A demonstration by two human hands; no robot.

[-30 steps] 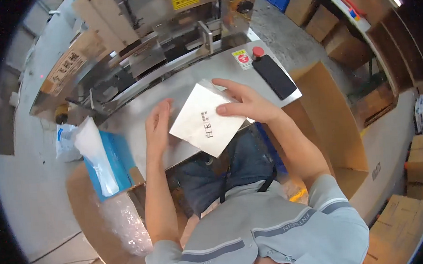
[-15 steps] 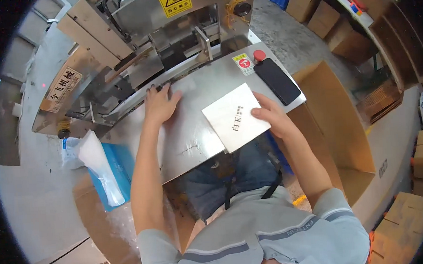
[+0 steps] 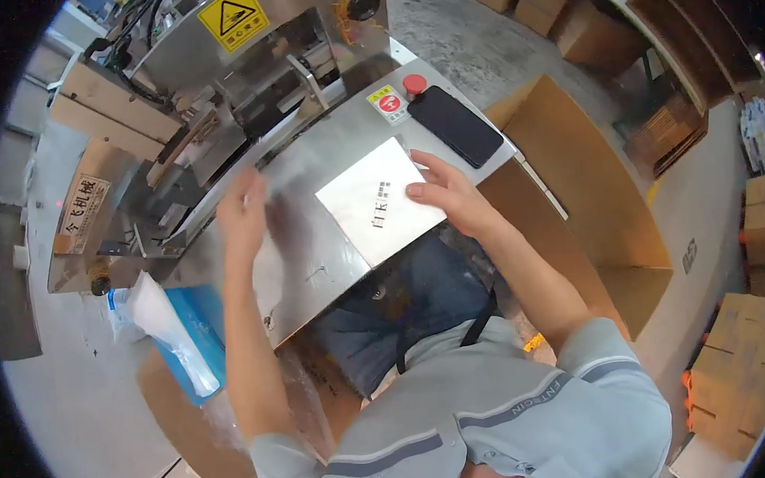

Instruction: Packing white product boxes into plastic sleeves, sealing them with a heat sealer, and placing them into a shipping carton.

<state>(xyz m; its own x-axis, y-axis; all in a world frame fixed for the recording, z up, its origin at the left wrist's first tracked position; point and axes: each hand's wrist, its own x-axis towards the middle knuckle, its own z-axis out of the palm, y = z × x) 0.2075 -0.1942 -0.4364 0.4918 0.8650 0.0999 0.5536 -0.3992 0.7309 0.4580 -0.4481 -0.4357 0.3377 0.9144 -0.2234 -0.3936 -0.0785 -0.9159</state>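
A flat, square white box [image 3: 359, 205] with dark print lies over the front part of the steel machine table [image 3: 302, 283]. My right hand [image 3: 448, 195] grips its right side, the thumb on top and the fingers at the far edge. My left hand [image 3: 243, 214] hovers over the table's left part, apart from the box. It is somewhat blurred, with its fingers loosely stretched and nothing visible in them. Behind it stands the machine's slot and metal guides [image 3: 307, 84]. A black phone [image 3: 456, 127] lies to the right of the box.
A red stop button [image 3: 415, 84] stands beside the phone. To the right is an open cardboard box [image 3: 608, 199]. A blue pack with white film [image 3: 191, 338] sits at the left, above another carton [image 3: 170, 410]. Stacked cartons [image 3: 741, 366] stand at the far right.
My left hand has drawn back from the machine's edge toward me. The right hand keeps hold of the white box. The whole view has shifted, so the scene sits farther left.
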